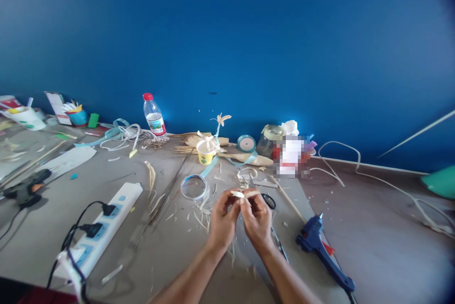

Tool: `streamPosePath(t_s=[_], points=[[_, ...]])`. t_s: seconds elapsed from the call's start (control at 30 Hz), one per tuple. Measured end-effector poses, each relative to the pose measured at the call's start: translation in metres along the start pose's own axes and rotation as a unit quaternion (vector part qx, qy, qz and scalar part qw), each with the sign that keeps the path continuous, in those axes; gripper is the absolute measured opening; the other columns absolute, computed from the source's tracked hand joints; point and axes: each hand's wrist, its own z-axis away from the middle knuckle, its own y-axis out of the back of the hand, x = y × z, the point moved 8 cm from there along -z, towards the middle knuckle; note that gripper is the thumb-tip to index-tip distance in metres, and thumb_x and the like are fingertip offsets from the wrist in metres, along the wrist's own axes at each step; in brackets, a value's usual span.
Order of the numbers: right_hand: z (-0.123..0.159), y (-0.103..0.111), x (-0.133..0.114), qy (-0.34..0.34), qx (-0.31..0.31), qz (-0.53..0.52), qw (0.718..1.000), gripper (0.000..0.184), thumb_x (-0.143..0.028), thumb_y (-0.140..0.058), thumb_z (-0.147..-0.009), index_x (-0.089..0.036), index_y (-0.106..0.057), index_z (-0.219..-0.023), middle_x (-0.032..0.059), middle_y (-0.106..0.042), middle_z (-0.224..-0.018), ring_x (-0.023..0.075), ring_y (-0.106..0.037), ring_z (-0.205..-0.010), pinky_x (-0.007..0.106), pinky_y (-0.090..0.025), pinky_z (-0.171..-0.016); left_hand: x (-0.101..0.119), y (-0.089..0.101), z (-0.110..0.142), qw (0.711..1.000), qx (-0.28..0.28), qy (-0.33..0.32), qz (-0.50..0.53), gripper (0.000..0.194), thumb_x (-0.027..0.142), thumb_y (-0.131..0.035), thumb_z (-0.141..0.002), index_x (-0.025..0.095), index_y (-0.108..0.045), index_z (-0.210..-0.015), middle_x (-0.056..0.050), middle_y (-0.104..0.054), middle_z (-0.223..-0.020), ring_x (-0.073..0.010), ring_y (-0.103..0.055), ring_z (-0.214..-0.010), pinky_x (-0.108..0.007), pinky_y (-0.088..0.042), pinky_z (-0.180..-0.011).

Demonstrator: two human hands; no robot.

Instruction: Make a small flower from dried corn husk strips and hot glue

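Note:
My left hand point(223, 219) and my right hand point(258, 221) meet over the middle of the table, with thumbs and fingertips pinched together. Between them is a small pale husk piece point(237, 194) with narrow, petal-like ends sticking out at both sides. My fingers hide its middle. Just beyond my hands stands a yellow and white paper cup point(205, 152), holding a husk flower point(222, 119) on a stem wrapped in light blue. A roll of clear tape point(194, 187) lies to the left. By my right hand shows a black loop handle point(269, 201), partly covered.
A blue glue gun point(325, 249) lies at right. At left are a white power strip point(103, 228) with plugged-in cords and a dark glue gun point(28, 189). A water bottle point(154, 114), ribbon spool point(246, 143) and glass jar point(267, 142) stand near the blue wall. Husk scraps litter the table.

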Motion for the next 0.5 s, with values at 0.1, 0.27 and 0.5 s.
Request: streamPosePath(t_s=[0.1, 0.27, 0.5], points=[[-0.001, -0.001, 0.003, -0.007, -0.014, -0.012, 1.0, 0.008, -0.025, -0.048, -0.081, -0.019, -0.048, -0.075, -0.0002, -0.053, -0.072, 0.0125, -0.051, -0.064, 0.024, -0.044, -0.062, 0.001, 0.001, -0.002, 0.999, -0.005, 0.005, 0.032, 0.018, 0.029, -0.057, -0.079, 0.017, -0.065, -0.089, -0.007, -0.066, -0.096, -0.0186, -0.06, -0.09, -0.031, -0.045, -0.084], [-0.005, 0.002, 0.004, 0.002, -0.018, 0.037, 0.999, 0.007, -0.022, -0.045, -0.08, -0.02, -0.047, -0.073, -0.002, -0.049, -0.068, 0.0113, -0.047, -0.06, 0.022, -0.041, -0.057, -0.001, 0.007, -0.006, 1.0, 0.003, 0.016, -0.015, 0.023, 0.032, -0.056, -0.079, 0.018, -0.068, -0.092, -0.007, -0.068, -0.094, -0.0202, -0.06, -0.091, -0.032, -0.045, -0.083], [-0.005, 0.0, -0.002, 0.039, -0.027, 0.074, 0.996, 0.009, -0.022, -0.047, -0.083, -0.019, -0.053, -0.078, 0.0009, -0.053, -0.076, 0.0132, -0.052, -0.069, 0.024, -0.043, -0.062, -0.01, 0.002, -0.009, 0.996, -0.02, 0.077, 0.051, 0.02, 0.028, -0.059, -0.075, 0.016, -0.07, -0.087, -0.004, -0.069, -0.082, -0.0173, -0.062, -0.078, -0.029, -0.047, -0.076]])
